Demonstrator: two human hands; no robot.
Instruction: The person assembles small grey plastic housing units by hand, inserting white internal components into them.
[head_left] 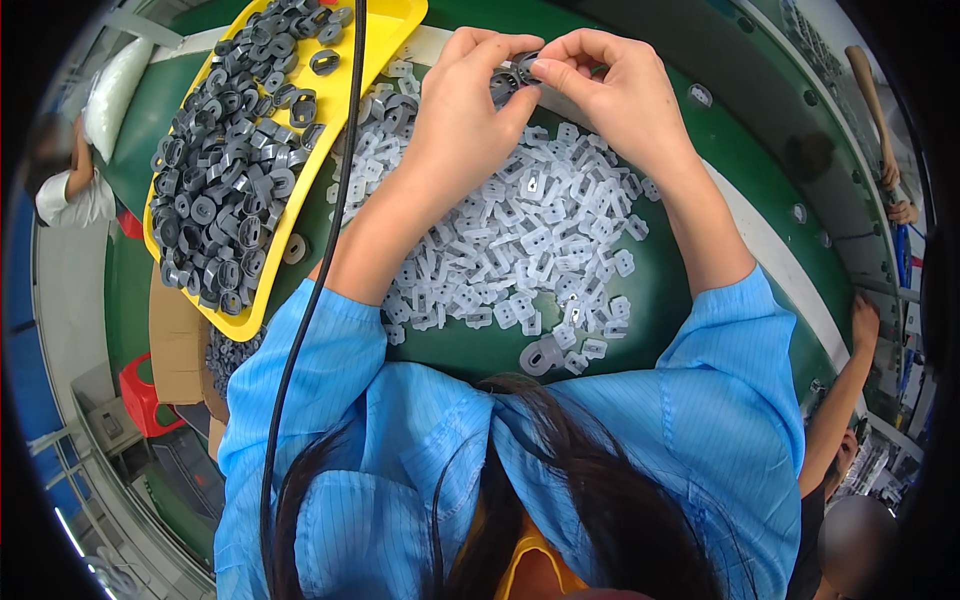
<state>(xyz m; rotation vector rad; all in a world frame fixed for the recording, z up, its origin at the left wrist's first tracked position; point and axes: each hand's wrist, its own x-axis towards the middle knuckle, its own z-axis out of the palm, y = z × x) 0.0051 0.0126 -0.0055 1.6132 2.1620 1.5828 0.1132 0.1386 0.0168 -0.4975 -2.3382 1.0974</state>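
Observation:
Both my hands are raised together beyond a pile of small translucent white plastic pieces (520, 225) on the green tabletop. My left hand (465, 100) is closed around a dark grey round plastic part (503, 88). Against it, my right hand (605, 90) pinches another small dark grey part (526, 68) between thumb and fingers. The fingertips nearly meet, so the parts' exact shape and whether they are joined cannot be made out. To the left, a yellow tray (290, 240) holds a heap of similar grey ring-shaped parts (225, 175).
A black cable (335, 220) hangs across the view over the tray's right side. A lone flat grey piece (541, 355) lies at the pile's near edge. Below the tray stands a cardboard box (175, 340), with a red stool (145, 395) beyond. Other people's arms (845, 400) show at right.

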